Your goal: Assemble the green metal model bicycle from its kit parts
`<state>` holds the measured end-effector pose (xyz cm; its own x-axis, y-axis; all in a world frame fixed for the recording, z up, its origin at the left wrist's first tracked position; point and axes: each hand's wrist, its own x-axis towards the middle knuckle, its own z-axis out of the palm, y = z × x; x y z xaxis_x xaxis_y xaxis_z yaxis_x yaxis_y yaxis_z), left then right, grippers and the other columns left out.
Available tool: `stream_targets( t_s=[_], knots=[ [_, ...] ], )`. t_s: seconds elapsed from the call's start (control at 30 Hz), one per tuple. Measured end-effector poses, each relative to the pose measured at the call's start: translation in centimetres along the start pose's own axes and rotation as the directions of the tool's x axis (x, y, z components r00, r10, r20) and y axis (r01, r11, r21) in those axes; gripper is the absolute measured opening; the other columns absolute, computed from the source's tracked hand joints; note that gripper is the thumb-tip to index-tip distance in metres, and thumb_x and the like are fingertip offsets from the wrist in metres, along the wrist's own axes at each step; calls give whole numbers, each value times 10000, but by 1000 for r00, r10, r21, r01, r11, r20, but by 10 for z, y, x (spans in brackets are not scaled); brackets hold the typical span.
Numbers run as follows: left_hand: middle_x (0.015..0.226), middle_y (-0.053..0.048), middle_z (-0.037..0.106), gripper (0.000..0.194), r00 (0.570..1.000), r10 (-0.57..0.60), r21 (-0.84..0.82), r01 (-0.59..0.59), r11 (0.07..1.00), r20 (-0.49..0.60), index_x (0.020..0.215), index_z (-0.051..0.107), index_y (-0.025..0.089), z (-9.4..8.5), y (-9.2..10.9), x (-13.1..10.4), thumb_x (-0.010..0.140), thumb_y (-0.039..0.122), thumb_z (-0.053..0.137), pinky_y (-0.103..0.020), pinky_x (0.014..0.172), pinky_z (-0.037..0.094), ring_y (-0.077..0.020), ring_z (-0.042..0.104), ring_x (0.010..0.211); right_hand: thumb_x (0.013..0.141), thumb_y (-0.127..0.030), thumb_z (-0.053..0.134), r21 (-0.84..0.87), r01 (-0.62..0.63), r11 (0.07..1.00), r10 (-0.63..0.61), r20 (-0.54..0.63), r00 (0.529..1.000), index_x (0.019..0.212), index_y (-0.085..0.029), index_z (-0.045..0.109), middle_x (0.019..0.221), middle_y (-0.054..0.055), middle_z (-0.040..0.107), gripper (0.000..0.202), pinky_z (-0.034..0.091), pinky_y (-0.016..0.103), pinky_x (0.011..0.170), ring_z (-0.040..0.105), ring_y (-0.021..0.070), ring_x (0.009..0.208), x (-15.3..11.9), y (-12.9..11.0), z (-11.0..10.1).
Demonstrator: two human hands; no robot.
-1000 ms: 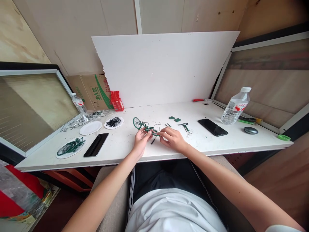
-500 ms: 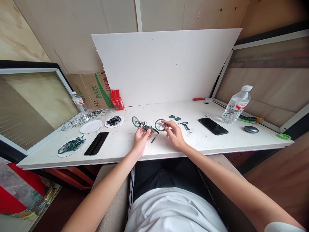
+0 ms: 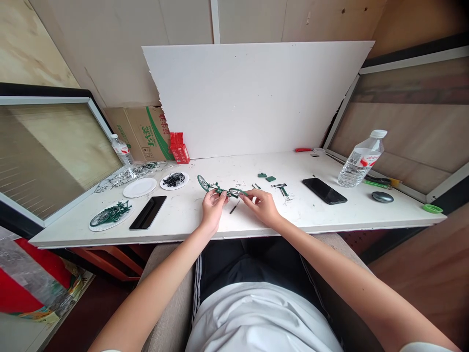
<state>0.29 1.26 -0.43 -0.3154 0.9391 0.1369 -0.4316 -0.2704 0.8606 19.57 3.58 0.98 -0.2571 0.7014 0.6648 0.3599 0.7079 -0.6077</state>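
My left hand (image 3: 213, 208) is closed around the frame of a small green model bicycle (image 3: 217, 189), held just above the table. One spoked wheel stands at the model's left end. My right hand (image 3: 262, 204) pinches a second green spoked wheel (image 3: 237, 192) at the model's right end, tilted nearly flat. Whether this wheel is attached to the frame I cannot tell. Beneath the model, a thin dark screwdriver-like rod (image 3: 233, 208) lies on the table. Green block-like parts (image 3: 270, 179) and a T-shaped green piece (image 3: 283, 190) lie beyond my right hand.
On the left are a plate of green parts (image 3: 128, 219), a bare white plate (image 3: 139, 187), a plate of black parts (image 3: 185, 182) and a phone (image 3: 148, 213). Rightward lie another phone (image 3: 324, 190), a water bottle (image 3: 361, 159) and a mouse (image 3: 382, 196). A white board (image 3: 256, 98) stands behind.
My right hand has brought the wheel left against the model's end and tipped it from upright to nearly flat. My left hand still holds the bicycle. The view has shifted slightly.
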Motion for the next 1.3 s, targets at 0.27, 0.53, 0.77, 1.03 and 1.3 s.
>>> stream_targets(
  t_s=[0.27,0.53,0.77,1.03,1.3],
  knots=[
    [1032,-74,760,504,999,15,57,-18,998,51,1120,687,165,0,2,-4,751,388,947,-426,1061,562,-213,741,1002,1022,-440,669,-134,80,988,-85,-29,996,940,-206,795,728,42,714,278,500,326,649,656,192,695,-4,6,3],
    [1058,-93,768,501,997,3,114,-12,993,82,1147,705,152,-2,2,-5,760,363,943,-438,1033,558,-220,759,961,1023,-341,687,-268,158,950,-160,13,987,948,-223,801,830,68,726,181,526,346,708,664,221,825,-6,1,4],
    [1084,-100,763,491,996,10,166,-24,986,89,1128,697,157,0,2,-6,759,365,946,-450,1018,571,-228,772,945,1032,-294,686,-244,133,961,-134,11,991,1236,-237,762,976,66,769,225,557,335,686,699,231,924,-6,0,6],
    [1060,-96,755,470,993,-50,183,30,983,105,1079,675,151,2,4,-7,768,379,942,-433,975,584,-221,773,911,1083,-331,617,-289,172,942,-161,60,985,1210,-266,816,987,97,753,246,559,354,698,661,244,910,-5,11,8],
    [1096,-111,759,429,992,-59,253,28,967,114,1055,658,161,3,7,-7,803,407,903,-355,815,547,-237,796,877,1088,-327,609,-310,191,931,-184,52,982,1251,-284,815,995,100,737,266,575,368,736,647,257,943,-6,11,8]
  ],
)
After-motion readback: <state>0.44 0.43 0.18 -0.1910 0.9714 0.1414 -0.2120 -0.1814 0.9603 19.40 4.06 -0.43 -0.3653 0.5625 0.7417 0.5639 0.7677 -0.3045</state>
